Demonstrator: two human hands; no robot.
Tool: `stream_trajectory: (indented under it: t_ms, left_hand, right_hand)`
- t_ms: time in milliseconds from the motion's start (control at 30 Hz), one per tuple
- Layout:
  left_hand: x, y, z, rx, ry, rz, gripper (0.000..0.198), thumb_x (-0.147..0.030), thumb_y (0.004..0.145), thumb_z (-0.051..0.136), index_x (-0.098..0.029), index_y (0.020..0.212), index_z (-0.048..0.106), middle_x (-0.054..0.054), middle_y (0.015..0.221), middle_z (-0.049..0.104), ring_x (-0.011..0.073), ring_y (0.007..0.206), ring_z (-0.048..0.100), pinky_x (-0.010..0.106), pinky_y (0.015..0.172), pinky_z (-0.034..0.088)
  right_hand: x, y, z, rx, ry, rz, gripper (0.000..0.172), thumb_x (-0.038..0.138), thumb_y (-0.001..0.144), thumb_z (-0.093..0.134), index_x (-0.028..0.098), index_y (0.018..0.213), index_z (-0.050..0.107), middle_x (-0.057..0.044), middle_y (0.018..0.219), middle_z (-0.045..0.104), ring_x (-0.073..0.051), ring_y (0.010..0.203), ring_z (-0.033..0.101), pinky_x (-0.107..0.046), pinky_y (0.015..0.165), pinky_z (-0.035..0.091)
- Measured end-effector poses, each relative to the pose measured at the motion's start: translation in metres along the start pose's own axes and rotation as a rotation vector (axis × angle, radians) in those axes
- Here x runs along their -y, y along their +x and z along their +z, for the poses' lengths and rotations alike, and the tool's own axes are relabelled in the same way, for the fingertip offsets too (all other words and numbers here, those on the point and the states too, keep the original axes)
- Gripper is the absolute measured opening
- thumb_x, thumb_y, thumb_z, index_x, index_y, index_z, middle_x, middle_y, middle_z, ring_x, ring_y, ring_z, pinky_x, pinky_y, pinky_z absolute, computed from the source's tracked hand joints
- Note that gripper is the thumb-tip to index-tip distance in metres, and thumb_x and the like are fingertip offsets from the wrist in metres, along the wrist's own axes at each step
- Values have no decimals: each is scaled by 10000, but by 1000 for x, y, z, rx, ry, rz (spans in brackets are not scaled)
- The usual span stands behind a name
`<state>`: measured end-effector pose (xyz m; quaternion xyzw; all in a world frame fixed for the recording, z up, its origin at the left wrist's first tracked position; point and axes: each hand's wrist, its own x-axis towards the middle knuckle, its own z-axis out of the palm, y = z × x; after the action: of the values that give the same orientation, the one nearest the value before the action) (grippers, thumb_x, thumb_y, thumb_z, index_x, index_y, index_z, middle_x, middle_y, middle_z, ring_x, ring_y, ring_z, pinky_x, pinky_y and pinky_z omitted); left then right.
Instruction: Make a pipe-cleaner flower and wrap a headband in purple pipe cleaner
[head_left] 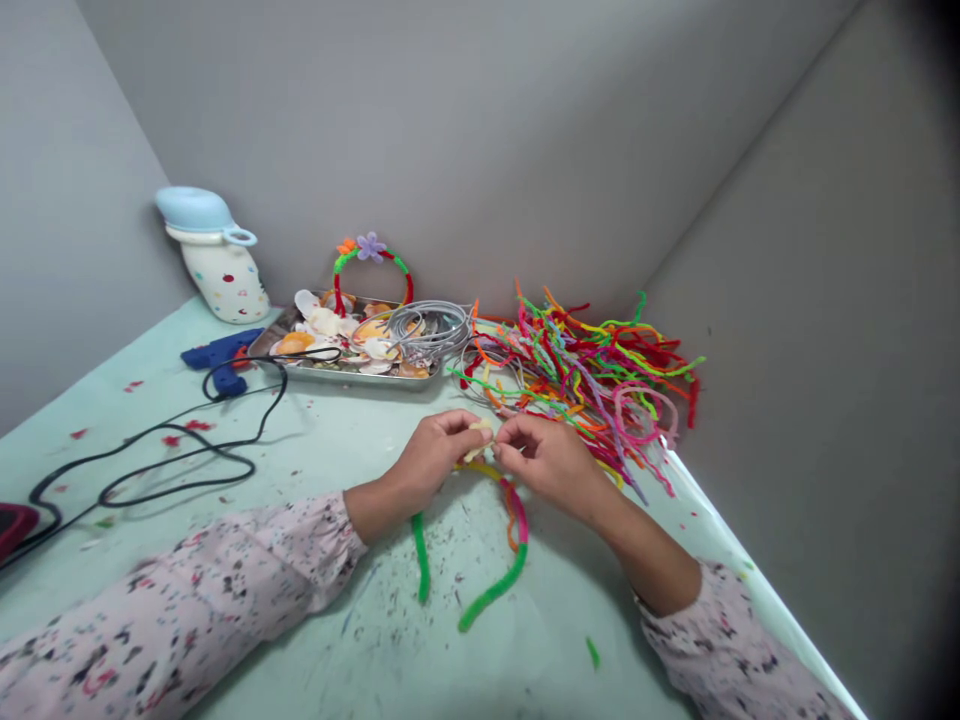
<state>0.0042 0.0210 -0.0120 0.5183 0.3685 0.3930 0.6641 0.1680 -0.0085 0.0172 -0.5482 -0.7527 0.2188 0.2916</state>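
In the head view, my left hand (429,455) is closed in a pinch on a small pale yellow piece (481,436), perhaps a flower shape; the fingers partly cover it. Just below runs a curved band wrapped in fuzzy pipe cleaner (519,525), green at both ends with pink, orange and yellow parts. Part of that band is hidden behind the left hand. My right hand (553,462) is beside the pale piece, thumb and forefinger pressed together. What sits between those fingertips is too small to make out.
Behind my hands lies a heap of colourful pipe cleaners (577,370). A metal tray (352,376) holds shells and a wire coil (435,325), with a finished-looking flowered band (409,275) behind. Left are a blue glue gun (223,355), its black cord (247,468) and a bottle (225,275).
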Motion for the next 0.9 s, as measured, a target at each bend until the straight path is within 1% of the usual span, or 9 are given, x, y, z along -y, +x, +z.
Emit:
stream_trajectory:
  t_ms: [133,300,500,633,767,833,900]
  left_hand:
    - [-1,-1,0,12,-1,1,175,-291,734,637,-132,704,572,-26,611,514,74,546,425,208,531,308]
    - [0,-1,0,54,-28,17,187,-309,757,621,-128,730,581,-13,640,549,80,576,458,210,561,343]
    - [0,0,-2,100,-19,51,122,-243,748,608,-123,754,592,-3,669,574,88,607,489,216,590,365]
    - [-1,0,-2,68,13,57,106,-221,720,626,-125,729,583,-18,636,550,81,581,468,211,566,353]
    - [2,1,-1,54,-6,56,113,-228,713,635,-131,710,578,-29,610,541,76,559,459,204,553,353]
    - [3,2,-1,39,-10,50,123,-235,711,639,-131,695,577,-28,598,546,74,548,456,201,545,350]
    - [3,3,0,13,-11,31,130,-241,708,644,-128,693,581,-24,598,559,74,543,461,200,540,348]
  right_hand:
    - [2,-1,0,-17,-15,18,62,197,761,550,186,727,600,16,683,637,-105,585,551,-218,582,416]
    - [2,-1,1,-28,-20,60,60,199,752,545,187,731,600,12,682,638,-118,615,571,-226,600,421]
    - [1,0,1,-53,-10,80,57,208,748,541,192,724,590,17,676,629,-120,615,569,-226,596,418]
    - [0,0,1,-57,1,84,51,203,746,545,194,712,583,26,653,621,-112,593,558,-220,586,413]
    - [0,-1,3,-64,-11,87,36,194,743,554,194,718,578,31,648,619,-110,583,554,-220,582,413]
    - [-1,-1,3,-60,-19,69,37,186,751,552,194,723,575,27,657,622,-113,595,563,-223,592,422]
    - [-1,-1,1,-43,-33,16,33,181,768,547,193,755,575,16,694,631,-119,631,579,-226,610,436]
